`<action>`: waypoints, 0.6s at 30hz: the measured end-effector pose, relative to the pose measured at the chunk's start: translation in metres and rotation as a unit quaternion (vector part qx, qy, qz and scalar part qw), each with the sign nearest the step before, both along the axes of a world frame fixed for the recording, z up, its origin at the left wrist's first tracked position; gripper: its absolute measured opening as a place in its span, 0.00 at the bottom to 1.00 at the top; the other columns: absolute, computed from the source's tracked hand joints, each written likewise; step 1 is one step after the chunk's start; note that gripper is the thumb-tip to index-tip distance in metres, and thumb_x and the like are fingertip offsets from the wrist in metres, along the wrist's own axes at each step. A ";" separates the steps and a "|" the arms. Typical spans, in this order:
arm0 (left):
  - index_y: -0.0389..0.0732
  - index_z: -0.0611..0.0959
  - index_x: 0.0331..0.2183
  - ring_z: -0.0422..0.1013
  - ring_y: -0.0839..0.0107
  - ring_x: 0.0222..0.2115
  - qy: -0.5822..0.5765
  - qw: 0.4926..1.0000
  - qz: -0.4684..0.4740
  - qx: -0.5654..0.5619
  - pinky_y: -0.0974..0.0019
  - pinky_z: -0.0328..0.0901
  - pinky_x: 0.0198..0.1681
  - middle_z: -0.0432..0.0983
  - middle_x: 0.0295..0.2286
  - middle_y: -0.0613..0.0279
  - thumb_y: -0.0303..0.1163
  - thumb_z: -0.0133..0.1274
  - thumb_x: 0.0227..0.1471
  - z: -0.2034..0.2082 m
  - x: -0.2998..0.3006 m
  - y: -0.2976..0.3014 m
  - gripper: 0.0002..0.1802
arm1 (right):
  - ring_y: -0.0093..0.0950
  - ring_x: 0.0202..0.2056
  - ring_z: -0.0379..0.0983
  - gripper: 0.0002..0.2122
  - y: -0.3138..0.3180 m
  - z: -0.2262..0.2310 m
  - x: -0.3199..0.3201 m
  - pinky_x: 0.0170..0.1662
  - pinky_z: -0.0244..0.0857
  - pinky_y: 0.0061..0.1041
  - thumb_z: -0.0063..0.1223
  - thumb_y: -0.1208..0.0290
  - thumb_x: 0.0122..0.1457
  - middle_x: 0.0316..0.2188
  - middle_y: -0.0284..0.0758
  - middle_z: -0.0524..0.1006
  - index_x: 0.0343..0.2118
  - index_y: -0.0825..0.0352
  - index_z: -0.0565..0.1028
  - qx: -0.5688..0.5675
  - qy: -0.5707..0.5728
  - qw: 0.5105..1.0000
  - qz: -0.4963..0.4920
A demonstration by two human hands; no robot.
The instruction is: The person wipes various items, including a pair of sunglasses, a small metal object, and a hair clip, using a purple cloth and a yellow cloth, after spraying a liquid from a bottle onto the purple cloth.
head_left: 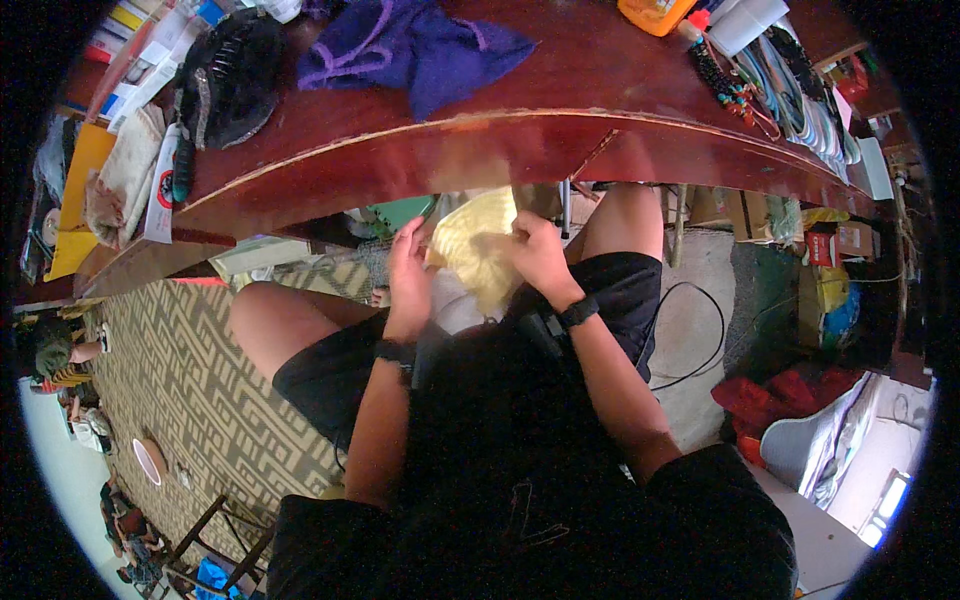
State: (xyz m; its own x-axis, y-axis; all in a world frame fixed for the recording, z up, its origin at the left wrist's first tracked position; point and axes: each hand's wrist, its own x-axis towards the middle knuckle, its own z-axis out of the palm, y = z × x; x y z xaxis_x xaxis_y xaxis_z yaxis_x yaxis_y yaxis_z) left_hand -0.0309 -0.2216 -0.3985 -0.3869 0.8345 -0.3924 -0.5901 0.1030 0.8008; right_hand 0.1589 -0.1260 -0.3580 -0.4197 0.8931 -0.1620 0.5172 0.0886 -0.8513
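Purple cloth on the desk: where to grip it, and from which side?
Pinch the purple cloth by its near corner, coming in over the front edge of the desk. The cloth lies rumpled and this corner tapers toward that edge, so it's probably the easiest spot to reach and lift.

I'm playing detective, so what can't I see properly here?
In the head view:
- Yellow thing: motion blur smears its lower part, so its exact shape is unclear.
- Right hand: blur hides where its fingertips end.
- Green thing: the desk hides part of it.
- Orange container: the top edge cuts it off.
- Faraway people: too small to tell what they're doing.
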 end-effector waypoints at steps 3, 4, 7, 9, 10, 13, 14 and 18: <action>0.46 0.62 0.61 0.68 0.64 0.49 -0.071 0.996 -0.045 -0.041 0.57 0.64 0.52 0.69 0.53 0.56 0.48 0.48 0.61 0.006 0.009 0.003 0.32 | 0.38 0.24 0.72 0.16 0.001 -0.034 -0.004 0.30 0.65 0.35 0.66 0.62 0.51 0.21 0.41 0.75 0.30 0.70 0.75 0.025 0.146 0.987 -0.057; 0.46 0.61 0.61 0.68 0.65 0.50 -0.098 0.992 -0.060 -0.050 0.57 0.64 0.53 0.69 0.53 0.57 0.45 0.51 0.61 0.009 0.015 0.002 0.32 | 0.39 0.24 0.72 0.16 0.001 -0.039 -0.005 0.30 0.66 0.35 0.66 0.61 0.51 0.21 0.42 0.75 0.29 0.70 0.74 0.030 0.147 0.987 -0.061; 0.47 0.59 0.62 0.65 0.64 0.54 -0.081 0.979 -0.189 0.005 0.58 0.62 0.56 0.68 0.53 0.58 0.33 0.61 0.54 0.013 0.026 0.000 0.39 | 0.42 0.26 0.72 0.17 0.001 -0.033 -0.006 0.32 0.66 0.36 0.66 0.59 0.51 0.22 0.43 0.74 0.28 0.70 0.73 0.049 0.099 0.993 -0.048; 0.46 0.58 0.62 0.64 0.64 0.56 -0.065 0.983 -0.172 -0.015 0.60 0.62 0.58 0.67 0.53 0.60 0.18 0.60 0.47 0.012 0.026 0.004 0.44 | 0.43 0.28 0.73 0.19 -0.001 -0.010 -0.006 0.34 0.67 0.37 0.68 0.59 0.48 0.25 0.44 0.75 0.28 0.70 0.72 0.066 0.003 0.998 -0.012; 0.45 0.59 0.62 0.64 0.64 0.55 -0.032 0.987 -0.160 0.008 0.60 0.62 0.58 0.67 0.53 0.60 0.17 0.59 0.47 0.012 0.026 0.006 0.44 | 0.44 0.30 0.73 0.19 -0.002 -0.011 -0.006 0.36 0.67 0.39 0.68 0.60 0.48 0.26 0.44 0.76 0.31 0.69 0.71 0.075 0.005 0.997 -0.011; 0.41 0.59 0.60 0.66 0.63 0.53 0.030 0.990 -0.128 0.051 0.61 0.66 0.52 0.66 0.52 0.55 0.17 0.59 0.45 0.007 0.025 0.009 0.43 | 0.48 0.37 0.73 0.23 -0.005 -0.015 -0.007 0.41 0.67 0.42 0.68 0.62 0.45 0.31 0.46 0.76 0.38 0.69 0.69 0.102 0.009 0.995 -0.006; 0.41 0.60 0.60 0.66 0.63 0.52 0.029 0.991 -0.119 0.049 0.62 0.67 0.52 0.66 0.52 0.55 0.18 0.60 0.45 0.005 0.025 0.009 0.42 | 0.49 0.40 0.74 0.25 -0.004 -0.017 -0.006 0.42 0.68 0.42 0.66 0.63 0.46 0.34 0.48 0.77 0.44 0.70 0.68 0.098 0.009 0.995 0.013; 0.44 0.62 0.59 0.69 0.63 0.50 0.026 0.996 -0.021 -0.088 0.61 0.68 0.51 0.66 0.53 0.58 0.18 0.60 0.47 -0.015 0.022 0.008 0.40 | 0.48 0.42 0.76 0.25 0.001 -0.034 -0.005 0.45 0.69 0.40 0.65 0.64 0.48 0.39 0.49 0.78 0.47 0.69 0.70 0.074 0.041 0.996 -0.014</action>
State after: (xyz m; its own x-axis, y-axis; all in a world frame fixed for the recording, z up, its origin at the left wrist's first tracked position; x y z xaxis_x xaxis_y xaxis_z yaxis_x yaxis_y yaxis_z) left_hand -0.0084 -0.2139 -0.4137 -0.3757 0.7708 -0.5145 -0.5409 0.2685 0.7971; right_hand 0.1535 -0.1252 -0.3921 -0.4007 0.9162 0.0055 0.4509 0.2025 -0.8693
